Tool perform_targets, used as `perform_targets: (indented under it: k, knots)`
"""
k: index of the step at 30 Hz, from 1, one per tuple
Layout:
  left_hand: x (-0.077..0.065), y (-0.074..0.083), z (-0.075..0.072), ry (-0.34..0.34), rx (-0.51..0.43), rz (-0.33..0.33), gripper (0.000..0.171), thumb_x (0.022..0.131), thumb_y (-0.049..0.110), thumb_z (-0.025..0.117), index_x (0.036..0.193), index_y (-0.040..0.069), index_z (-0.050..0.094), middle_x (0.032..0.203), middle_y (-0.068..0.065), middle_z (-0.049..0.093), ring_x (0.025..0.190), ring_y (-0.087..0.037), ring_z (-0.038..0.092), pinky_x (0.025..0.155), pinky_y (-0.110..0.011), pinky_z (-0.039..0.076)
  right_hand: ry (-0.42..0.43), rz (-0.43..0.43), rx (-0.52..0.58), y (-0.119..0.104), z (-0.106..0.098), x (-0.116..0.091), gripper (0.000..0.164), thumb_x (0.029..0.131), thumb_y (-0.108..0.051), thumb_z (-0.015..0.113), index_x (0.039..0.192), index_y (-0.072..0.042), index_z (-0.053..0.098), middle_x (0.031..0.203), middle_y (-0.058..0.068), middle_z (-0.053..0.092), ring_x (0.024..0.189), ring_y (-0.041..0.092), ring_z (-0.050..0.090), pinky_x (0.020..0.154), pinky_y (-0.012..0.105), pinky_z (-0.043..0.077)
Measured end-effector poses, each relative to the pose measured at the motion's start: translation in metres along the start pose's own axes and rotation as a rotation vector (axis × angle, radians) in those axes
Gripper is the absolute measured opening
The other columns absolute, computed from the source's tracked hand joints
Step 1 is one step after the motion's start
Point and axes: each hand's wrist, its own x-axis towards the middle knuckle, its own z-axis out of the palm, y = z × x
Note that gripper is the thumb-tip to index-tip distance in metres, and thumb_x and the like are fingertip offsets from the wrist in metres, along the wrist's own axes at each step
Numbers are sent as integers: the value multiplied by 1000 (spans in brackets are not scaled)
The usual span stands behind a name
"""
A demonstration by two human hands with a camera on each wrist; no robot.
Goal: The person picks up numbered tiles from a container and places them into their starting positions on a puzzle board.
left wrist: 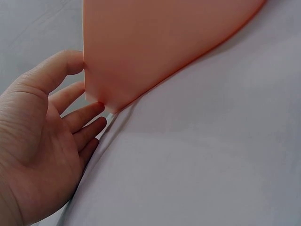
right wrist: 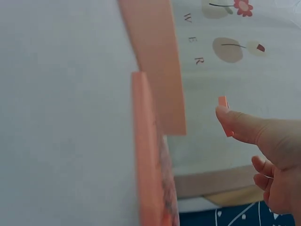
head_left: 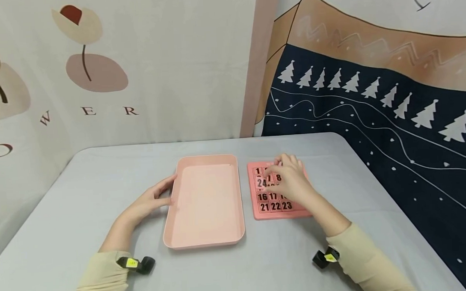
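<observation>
A pink rectangular tray (head_left: 204, 202) lies on the table with nothing in it. My left hand (head_left: 152, 202) is at its left side, and the relaxed fingers (left wrist: 84, 115) touch the outer wall. To the right of the tray lies a pink number slide puzzle (head_left: 260, 215), its black numerals printed on pink tiles. Over the puzzle, my right hand (head_left: 290, 180) pinches a small number tile (right wrist: 224, 115) between thumb and fingertips, raised off the board. It appears to be the 24 tile (head_left: 261, 183). The hand hides the puzzle's upper right part.
A pale cloth covers the table (head_left: 206, 275). Behind it hangs a light curtain (head_left: 184, 70) with flower prints, and on the right a dark fabric (head_left: 371, 136) with white trees. Each wrist wears a small black camera (head_left: 146, 265).
</observation>
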Motion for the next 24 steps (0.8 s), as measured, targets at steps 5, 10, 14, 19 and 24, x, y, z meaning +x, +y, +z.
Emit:
perform_targets:
  k: [5,10,14,19,24]
  knots:
    - [0,-1,0,0,-4,4,71,92,10,63,152,6,25,155,-14,24,142,-33,15,112,-55,12,-17,20,7,16,-7,-26,36,59,-33,91,89,-23,73,103,2,47,101,24,37,86,43,27]
    - [0,-2,0,0,-1,3,72,91,10,64,152,7,25,155,-14,24,142,-33,16,112,-53,13,-30,33,16,32,-13,-47,37,58,-33,90,90,-23,73,108,4,49,99,24,38,83,43,27]
    - [-1,-1,-1,-2,-6,2,72,92,10,64,152,5,25,155,-14,23,142,-33,15,112,-54,12,-50,33,-1,45,-18,-57,37,57,-33,90,88,-25,72,107,4,51,100,25,39,81,41,26]
    - [-1,1,-2,-6,-10,1,72,91,10,64,152,5,25,155,-14,24,142,-32,15,113,-49,14,-110,54,-9,61,-23,-64,35,56,-35,90,84,-28,70,108,5,52,101,26,38,82,44,25]
    - [0,0,-1,-9,-10,-1,71,92,10,63,151,5,25,155,-15,23,142,-33,15,112,-55,11,-157,58,-7,70,-24,-67,35,56,-32,91,83,-29,69,108,6,52,101,27,38,81,45,24]
